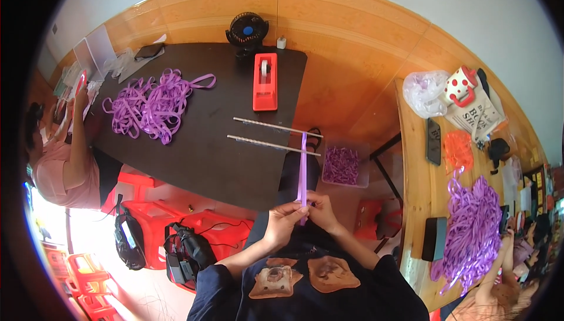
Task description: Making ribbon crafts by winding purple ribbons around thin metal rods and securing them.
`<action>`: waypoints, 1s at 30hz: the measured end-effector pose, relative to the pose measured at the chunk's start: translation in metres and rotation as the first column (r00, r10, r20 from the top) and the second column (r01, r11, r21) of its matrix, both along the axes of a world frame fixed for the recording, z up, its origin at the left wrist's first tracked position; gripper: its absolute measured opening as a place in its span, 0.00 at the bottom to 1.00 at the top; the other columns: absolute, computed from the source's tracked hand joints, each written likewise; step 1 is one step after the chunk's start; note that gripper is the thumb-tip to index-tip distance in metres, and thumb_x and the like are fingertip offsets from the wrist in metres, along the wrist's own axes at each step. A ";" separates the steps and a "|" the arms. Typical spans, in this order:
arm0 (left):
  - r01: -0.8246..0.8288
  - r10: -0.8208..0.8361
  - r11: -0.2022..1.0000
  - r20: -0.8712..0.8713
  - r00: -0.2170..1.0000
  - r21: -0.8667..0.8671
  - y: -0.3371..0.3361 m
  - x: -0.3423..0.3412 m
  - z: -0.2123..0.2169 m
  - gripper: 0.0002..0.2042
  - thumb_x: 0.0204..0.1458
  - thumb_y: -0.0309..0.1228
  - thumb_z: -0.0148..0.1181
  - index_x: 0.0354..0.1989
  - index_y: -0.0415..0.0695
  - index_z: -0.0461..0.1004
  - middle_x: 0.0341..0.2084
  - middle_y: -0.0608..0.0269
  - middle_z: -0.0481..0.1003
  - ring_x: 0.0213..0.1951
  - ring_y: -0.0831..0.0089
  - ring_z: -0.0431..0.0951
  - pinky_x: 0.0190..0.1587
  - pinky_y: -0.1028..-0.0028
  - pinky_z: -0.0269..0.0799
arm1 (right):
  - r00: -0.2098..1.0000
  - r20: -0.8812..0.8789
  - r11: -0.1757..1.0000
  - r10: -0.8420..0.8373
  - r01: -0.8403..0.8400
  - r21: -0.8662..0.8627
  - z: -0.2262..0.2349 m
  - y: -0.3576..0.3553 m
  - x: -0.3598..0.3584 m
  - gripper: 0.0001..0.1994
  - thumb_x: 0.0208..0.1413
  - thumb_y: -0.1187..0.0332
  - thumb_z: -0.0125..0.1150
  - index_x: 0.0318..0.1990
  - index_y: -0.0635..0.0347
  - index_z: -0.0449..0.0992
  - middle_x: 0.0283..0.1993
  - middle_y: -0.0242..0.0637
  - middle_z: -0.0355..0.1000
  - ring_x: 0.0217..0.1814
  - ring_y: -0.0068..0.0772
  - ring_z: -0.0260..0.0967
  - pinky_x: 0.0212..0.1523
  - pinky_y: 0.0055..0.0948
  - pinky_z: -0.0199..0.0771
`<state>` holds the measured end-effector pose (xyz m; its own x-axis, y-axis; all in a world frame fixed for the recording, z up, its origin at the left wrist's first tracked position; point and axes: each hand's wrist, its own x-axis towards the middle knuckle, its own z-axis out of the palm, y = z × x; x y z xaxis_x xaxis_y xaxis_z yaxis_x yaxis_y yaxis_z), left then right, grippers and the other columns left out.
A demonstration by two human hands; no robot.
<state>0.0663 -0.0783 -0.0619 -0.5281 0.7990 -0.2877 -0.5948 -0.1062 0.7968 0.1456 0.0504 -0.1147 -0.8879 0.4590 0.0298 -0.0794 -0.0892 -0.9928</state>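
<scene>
A purple ribbon strip [302,171] runs taut from the person's lap up to two thin rods [276,136] that jut off the edge of the dark table [200,150]. The left hand [285,218] and right hand [320,209] meet at the strip's near end, fingers closed in a pinch on it. Just beyond the rods, on the floor, a clear tub [342,165] holds short purple ribbon pieces. On the table lie a heap of purple ribbon loops [154,105], a red tape dispenser [265,81] and a small black fan [247,29]. A wooden bench [418,168] to the right carries more purple ribbon [473,230].
</scene>
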 end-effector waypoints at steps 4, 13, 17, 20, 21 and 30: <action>0.048 -0.048 0.997 0.005 0.999 -0.062 -0.018 0.002 -0.001 0.06 0.56 0.25 0.57 0.32 0.37 0.78 0.26 0.61 0.78 0.27 0.79 0.76 0.32 0.80 0.71 | 0.999 0.018 0.993 -0.045 0.047 -0.107 -0.007 -0.022 0.022 0.02 0.53 0.79 0.57 0.30 0.68 0.76 0.29 0.32 0.71 0.29 0.19 0.68 0.32 0.19 0.66; 0.082 -0.083 0.997 0.148 0.986 0.011 -0.053 0.019 0.002 0.05 0.55 0.24 0.57 0.33 0.36 0.78 0.24 0.60 0.77 0.25 0.76 0.75 0.32 0.78 0.72 | 0.982 0.144 0.917 -0.120 0.166 -0.364 -0.009 -0.046 0.038 0.04 0.53 0.70 0.63 0.30 0.60 0.77 0.26 0.26 0.72 0.28 0.13 0.64 0.30 0.17 0.60; 0.115 -0.112 0.993 0.198 0.974 -0.007 -0.066 0.025 -0.005 0.05 0.55 0.24 0.57 0.34 0.36 0.78 0.24 0.60 0.77 0.25 0.75 0.75 0.30 0.78 0.72 | 0.993 0.091 0.945 -0.073 0.098 -0.311 -0.005 -0.041 0.035 0.07 0.55 0.66 0.62 0.34 0.60 0.77 0.30 0.28 0.73 0.32 0.15 0.67 0.33 0.17 0.62; 0.093 -0.091 0.996 0.250 0.964 0.006 -0.069 0.030 -0.005 0.05 0.55 0.25 0.57 0.35 0.36 0.77 0.24 0.60 0.77 0.25 0.75 0.75 0.30 0.78 0.72 | 0.991 0.121 0.950 -0.049 0.083 -0.299 0.004 -0.026 0.025 0.10 0.59 0.61 0.57 0.39 0.57 0.76 0.34 0.27 0.74 0.35 0.16 0.69 0.36 0.19 0.63; 0.097 -0.096 0.995 0.243 0.965 0.007 -0.069 0.029 -0.005 0.05 0.55 0.25 0.57 0.35 0.36 0.77 0.24 0.60 0.77 0.25 0.75 0.75 0.30 0.78 0.72 | 0.993 0.110 0.934 -0.048 0.084 -0.348 0.008 -0.020 0.020 0.09 0.60 0.61 0.56 0.40 0.55 0.76 0.34 0.25 0.74 0.35 0.14 0.68 0.36 0.18 0.63; 0.170 -0.186 0.981 0.220 0.958 0.089 -0.073 0.025 -0.004 0.08 0.59 0.28 0.53 0.34 0.37 0.76 0.27 0.58 0.77 0.27 0.73 0.77 0.33 0.77 0.72 | 0.967 -0.240 0.803 -0.085 -0.076 -0.591 0.005 0.004 -0.023 0.08 0.61 0.66 0.54 0.37 0.61 0.74 0.33 0.36 0.75 0.37 0.30 0.73 0.43 0.30 0.72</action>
<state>0.0909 -0.1517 -0.0657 -0.3035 0.8960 -0.3241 -0.7726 -0.0324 0.6340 0.1228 0.0546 -0.1093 -0.8863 0.4617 -0.0355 -0.3112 -0.6507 -0.6926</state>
